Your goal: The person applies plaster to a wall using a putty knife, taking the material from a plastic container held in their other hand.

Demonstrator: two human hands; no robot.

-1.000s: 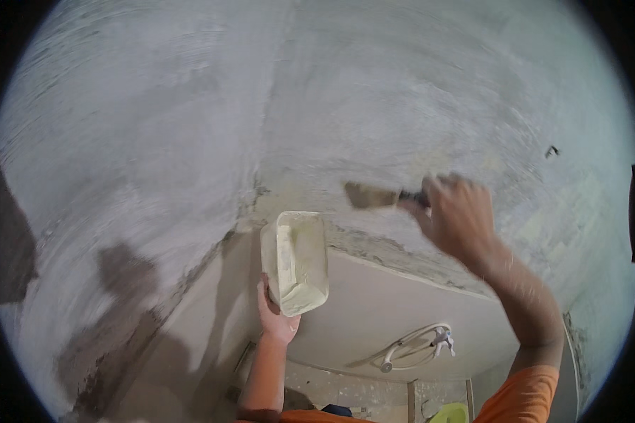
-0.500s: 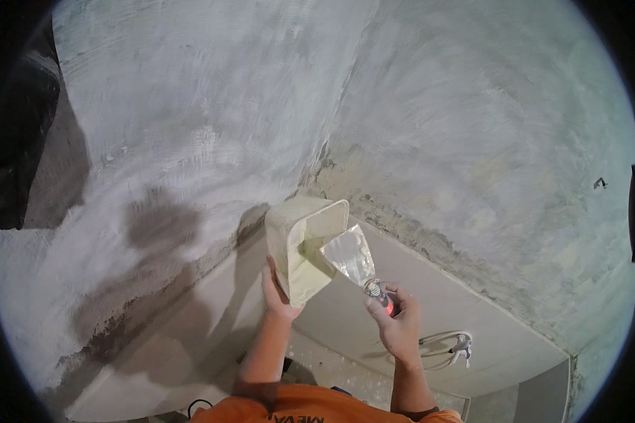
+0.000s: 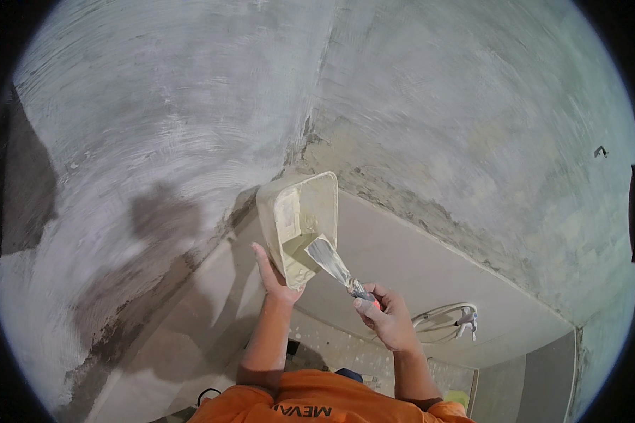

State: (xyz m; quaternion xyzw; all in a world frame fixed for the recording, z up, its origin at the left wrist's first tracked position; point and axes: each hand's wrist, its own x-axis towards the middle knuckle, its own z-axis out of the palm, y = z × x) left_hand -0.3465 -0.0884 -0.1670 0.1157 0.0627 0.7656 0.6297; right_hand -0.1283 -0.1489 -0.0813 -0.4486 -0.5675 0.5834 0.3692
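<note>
My left hand (image 3: pixel 278 283) supports a cream rectangular plastic tub (image 3: pixel 262 204) at its lower end, thumb out along the outer side. The tub is tilted with its mouth toward me and to the right. Pale filler residue (image 3: pixel 289 211) coats its inner walls. In my right hand (image 3: pixel 389 321) is a putty knife (image 3: pixel 327 258), gripped by its dark and red handle. Its wide metal blade is smeared with pale filler and reaches into the tub's mouth. Whether the blade touches the inside wall I cannot tell.
Two plastered walls (image 3: pixel 190 92) meet in a corner behind the tub. Light panels (image 3: pixel 430 261) cover their lower part, with rough plaster along the top edge. A shower hose and tap (image 3: pixel 467 320) stick out at the right. Below lies a spattered floor (image 3: pixel 346 345).
The putty knife has turned and moved left, its blade going from beside the tub into its mouth. The tub has tipped and shifted slightly up and left in view.
</note>
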